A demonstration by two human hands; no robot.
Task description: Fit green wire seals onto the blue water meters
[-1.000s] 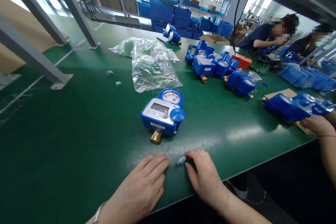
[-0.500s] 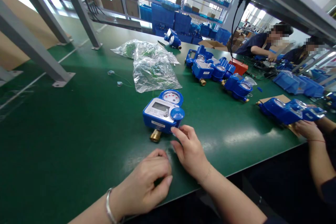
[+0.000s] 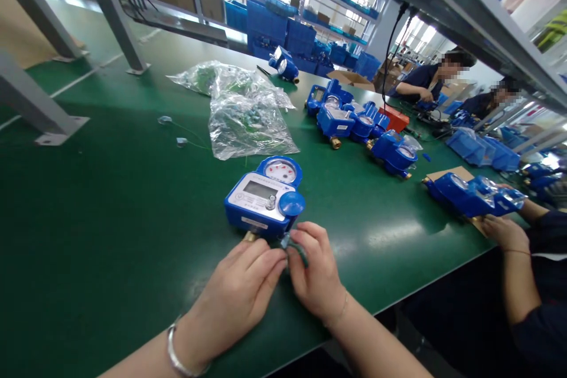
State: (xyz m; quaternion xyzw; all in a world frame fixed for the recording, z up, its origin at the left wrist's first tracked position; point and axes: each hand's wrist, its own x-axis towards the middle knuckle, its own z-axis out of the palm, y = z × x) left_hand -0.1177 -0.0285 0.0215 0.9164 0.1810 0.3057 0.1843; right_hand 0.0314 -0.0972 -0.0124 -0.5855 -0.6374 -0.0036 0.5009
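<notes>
A blue water meter (image 3: 259,204) with a grey display, a round dial and a brass fitting stands on the green table in front of me. At its near lower right corner, my right hand (image 3: 315,266) pinches a small pale-blue wire seal (image 3: 286,241) with a green wire. My left hand (image 3: 245,289) is closed beside the brass fitting, its fingertips meeting those of my right hand. What it pinches is too small to make out.
A clear plastic bag (image 3: 250,124) of green wire seals lies beyond the meter, two loose seals left of it. Several other blue meters (image 3: 336,121) stand back right. At right, a co-worker's hand (image 3: 505,233) touches more meters. Grey posts (image 3: 57,124) rise at left.
My left hand has moved up toward the meter and met my right hand. A small pale-blue seal now shows at my right fingertips. The view has shifted slightly.
</notes>
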